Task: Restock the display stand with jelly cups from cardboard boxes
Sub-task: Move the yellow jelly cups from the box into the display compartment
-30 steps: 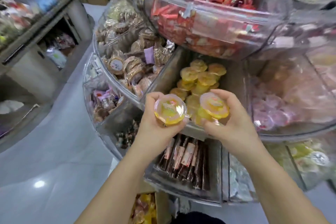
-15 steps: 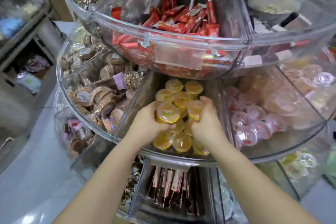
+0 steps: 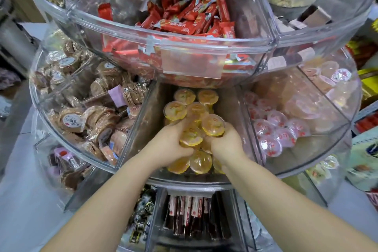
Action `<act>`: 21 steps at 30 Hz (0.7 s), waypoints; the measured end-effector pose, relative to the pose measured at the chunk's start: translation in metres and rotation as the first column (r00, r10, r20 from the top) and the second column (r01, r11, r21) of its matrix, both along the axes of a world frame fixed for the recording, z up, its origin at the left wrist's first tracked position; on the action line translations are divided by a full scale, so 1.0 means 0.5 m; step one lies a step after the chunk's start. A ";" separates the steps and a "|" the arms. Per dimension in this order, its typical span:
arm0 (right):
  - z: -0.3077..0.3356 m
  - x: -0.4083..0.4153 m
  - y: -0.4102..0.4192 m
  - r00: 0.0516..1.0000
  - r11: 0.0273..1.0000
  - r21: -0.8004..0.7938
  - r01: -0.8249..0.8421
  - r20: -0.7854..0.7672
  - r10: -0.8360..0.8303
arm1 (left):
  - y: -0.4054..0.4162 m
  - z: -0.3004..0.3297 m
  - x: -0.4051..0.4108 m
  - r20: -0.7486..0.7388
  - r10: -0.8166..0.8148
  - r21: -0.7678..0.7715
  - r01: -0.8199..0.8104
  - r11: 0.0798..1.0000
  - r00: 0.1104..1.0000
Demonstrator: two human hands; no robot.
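A round clear acrylic display stand (image 3: 190,180) has tiers split into wedge bins. The middle tier's centre bin holds a pile of yellow jelly cups (image 3: 185,96). Both my hands are inside that bin. My left hand (image 3: 169,145) curls round a yellow jelly cup (image 3: 191,137) on the pile. My right hand (image 3: 227,145) grips another yellow jelly cup (image 3: 212,125) right beside it. More yellow cups (image 3: 200,161) lie under my wrists at the bin's front wall.
The bin to the right holds pink jelly cups (image 3: 274,129). To the left sit brown wrapped biscuits (image 3: 71,121). Red snack bars (image 3: 194,18) fill the overhanging top tier. Dark stick packs (image 3: 190,215) stand in the lower tier. Shelves flank both sides.
The view has drawn closer to the stand. Both hands have lowered their cups onto the pile inside the yellow bin, closer together than before.
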State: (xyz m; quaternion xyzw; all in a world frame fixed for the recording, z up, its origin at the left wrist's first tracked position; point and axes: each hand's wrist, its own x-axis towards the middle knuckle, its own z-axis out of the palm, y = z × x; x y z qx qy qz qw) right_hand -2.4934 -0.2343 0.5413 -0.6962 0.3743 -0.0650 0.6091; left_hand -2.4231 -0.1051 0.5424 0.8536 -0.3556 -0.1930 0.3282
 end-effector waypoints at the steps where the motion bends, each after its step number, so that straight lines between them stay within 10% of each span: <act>1: -0.005 0.005 0.006 0.998 0.998 -0.004 0.061 -0.012 -0.061 | 0.001 -0.002 0.002 -0.005 0.016 -0.022 -0.016 1.000 1.000; 12: -0.016 0.057 0.025 0.962 0.940 0.215 0.265 0.001 -0.272 | 0.013 -0.019 0.011 -0.036 0.076 -0.067 -0.078 0.995 0.996; 21: -0.023 0.056 0.021 0.949 0.952 0.019 0.307 -0.078 -0.305 | 0.017 -0.018 0.013 -0.111 0.046 -0.098 -0.057 0.994 0.993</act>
